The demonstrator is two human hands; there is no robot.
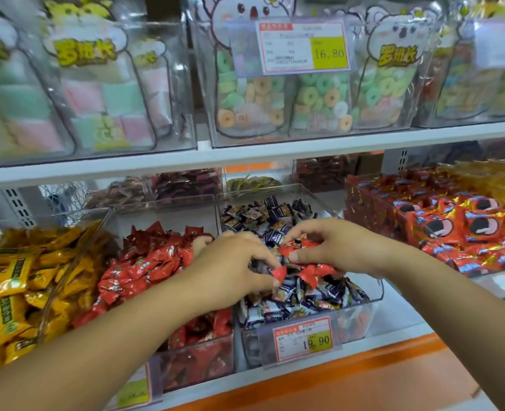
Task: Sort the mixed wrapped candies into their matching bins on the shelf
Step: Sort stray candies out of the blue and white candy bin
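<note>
Because red strays lie mixed into it, both hands work over the clear plastic bin (374, 292) of dark blue-and-white wrapped candies (275, 215) at the front edge of the white shelf (399, 315). The left hand (230, 262) has its fingers narrowed to a pinch on one small red foil-wrapped candy (279, 273), just above the blue heap. The right hand (340, 247) has its fingers curled round a cluster of red wrapped candies (313, 271), probably gathering several to save trips. Their likely home is the clear bin (197, 360) just to the left, heaped with matching red candies (150, 262). Further left, yellow wrapped candies (8, 280) fill another bin.
</note>
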